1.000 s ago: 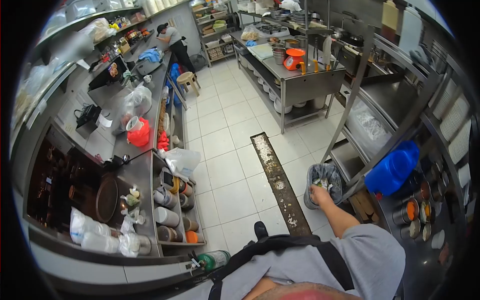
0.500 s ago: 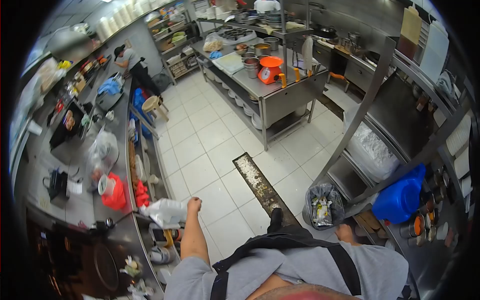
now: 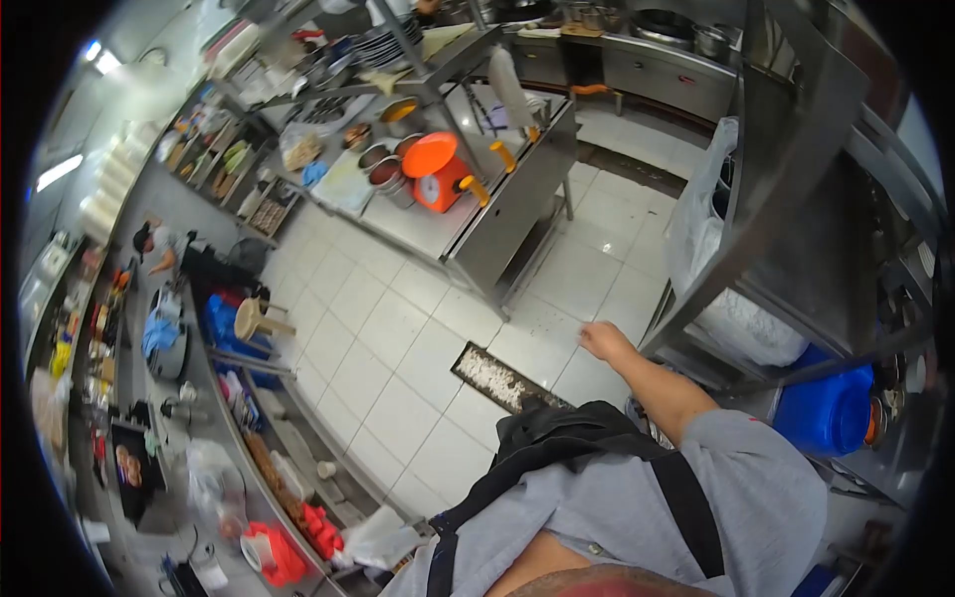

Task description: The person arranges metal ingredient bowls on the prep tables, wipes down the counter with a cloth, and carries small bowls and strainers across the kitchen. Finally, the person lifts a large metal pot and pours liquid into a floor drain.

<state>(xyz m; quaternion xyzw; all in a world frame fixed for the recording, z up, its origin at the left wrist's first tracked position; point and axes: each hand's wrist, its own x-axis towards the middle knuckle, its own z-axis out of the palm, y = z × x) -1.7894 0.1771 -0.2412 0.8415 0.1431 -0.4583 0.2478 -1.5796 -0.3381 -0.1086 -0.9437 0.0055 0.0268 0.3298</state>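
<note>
My right hand (image 3: 604, 340) reaches out in front of me above the tiled floor. Its fingers look loosely curled together, and I see nothing in them. Near it are the steel rack on the right and a floor drain channel (image 3: 494, 377) strewn with white bits, lower and to the left. My left hand is out of view; only the grey sleeve shows on that side. A dark apron (image 3: 557, 438) hangs over my front.
A steel table (image 3: 512, 214) ahead carries an orange scale (image 3: 434, 171) and metal pots. At left runs a long counter with a red bag (image 3: 282, 553); a stool (image 3: 261, 320) stands beyond. A person (image 3: 164, 254) works at the far left. A blue container (image 3: 824, 408) sits right.
My view has turned and tilted, and the table's end is closer. My right hand has swung up and forward; my left hand has left the view. The waste bin is no longer visible.
</note>
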